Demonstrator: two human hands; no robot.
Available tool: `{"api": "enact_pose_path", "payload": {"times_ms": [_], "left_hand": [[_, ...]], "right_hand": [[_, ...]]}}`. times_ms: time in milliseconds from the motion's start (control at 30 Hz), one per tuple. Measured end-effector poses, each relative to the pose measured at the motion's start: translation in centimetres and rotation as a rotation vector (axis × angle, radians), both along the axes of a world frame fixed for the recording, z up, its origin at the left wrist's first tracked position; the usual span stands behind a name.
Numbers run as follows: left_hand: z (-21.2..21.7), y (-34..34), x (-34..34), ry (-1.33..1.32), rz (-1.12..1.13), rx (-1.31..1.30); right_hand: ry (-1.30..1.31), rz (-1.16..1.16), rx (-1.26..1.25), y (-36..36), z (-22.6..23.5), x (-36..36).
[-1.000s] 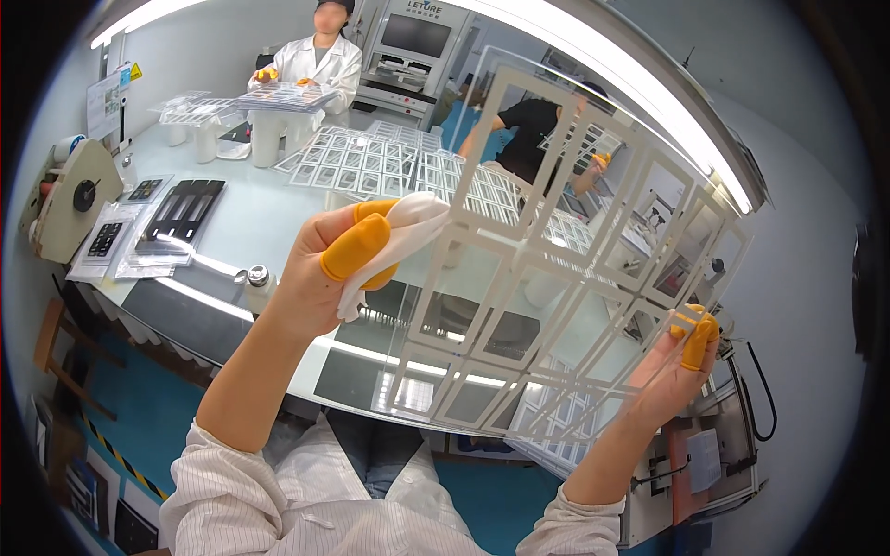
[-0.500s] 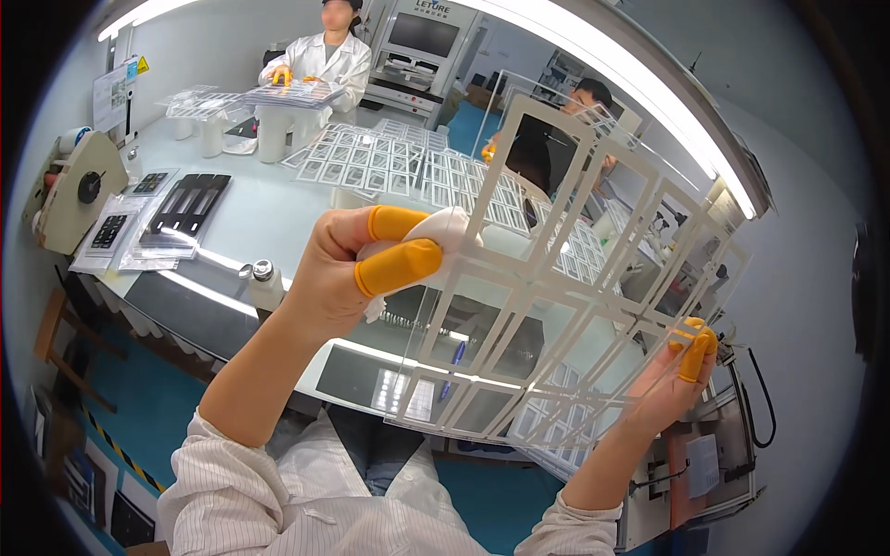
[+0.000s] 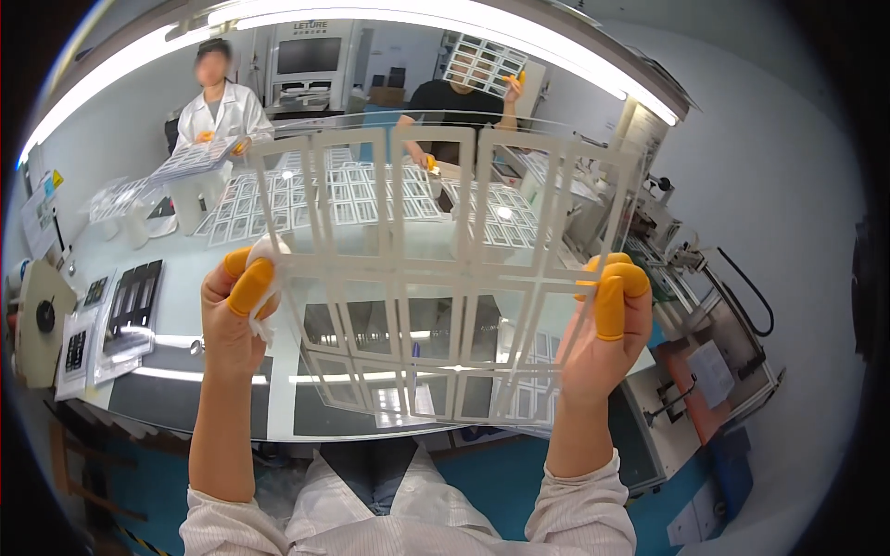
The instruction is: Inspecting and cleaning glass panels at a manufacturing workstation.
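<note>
A large clear sheet printed with rows of white rectangular frames (image 3: 399, 271) is held up upright before me, above the table. My left hand (image 3: 229, 320), with yellow finger cots, pinches its left edge through a crumpled white cloth (image 3: 268, 252). At the opposite edge my right hand (image 3: 604, 347) is closed on the sheet, its cotted fingers bent over the border. Through the sheet I see a blue pen (image 3: 415, 350) on the table.
More framed sheets (image 3: 362, 196) cover the table's far side. A person in a white coat (image 3: 222, 109) handles stacked sheets at the far left; another in black (image 3: 454, 100) lifts one. Black strips (image 3: 134, 301) lie left, beside a round-dialled machine (image 3: 39, 315). Equipment (image 3: 686, 398) lines the right.
The sheet has swung from a slant on the right to squarely in front of me. My left hand has moved left. The person in black now holds a sheet raised.
</note>
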State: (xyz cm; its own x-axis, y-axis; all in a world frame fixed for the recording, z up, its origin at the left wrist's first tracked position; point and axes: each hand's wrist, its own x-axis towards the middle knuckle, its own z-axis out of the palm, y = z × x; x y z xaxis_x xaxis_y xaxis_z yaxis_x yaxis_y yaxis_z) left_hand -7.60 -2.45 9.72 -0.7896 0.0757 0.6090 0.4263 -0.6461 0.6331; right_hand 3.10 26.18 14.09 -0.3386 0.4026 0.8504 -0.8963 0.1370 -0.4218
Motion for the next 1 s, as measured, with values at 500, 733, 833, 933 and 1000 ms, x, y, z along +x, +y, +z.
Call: {"api": "enact_pose_path", "payload": {"times_ms": [500, 733, 833, 933, 1000], "left_hand": [[-1.8, -0.3, -1.5, -0.034, 0.004, 0.039], [-1.5, -0.9, -1.1, -0.065, 0.11, -0.037], [-1.2, -1.1, -1.6, -0.087, 0.145, -0.039], [-0.8, -1.6, -2.3, -0.078, -0.028, 0.007], [-0.4, -0.4, -1.6, -0.334, 0.029, 0.146]], "right_hand": [[-0.01, 0.043, 0.096, -1.3, 0.2, 1.0], [-0.014, -0.047, 0.141, -1.9, 0.0, 1.0], [0.008, -0.069, 0.114, -1.7, 0.1, 0.9], [0.028, -0.06, 0.103, -2.0, 1.1, 1.1], [0.017, -0.01, 0.099, -2.1, 1.7, 1.2]]}}
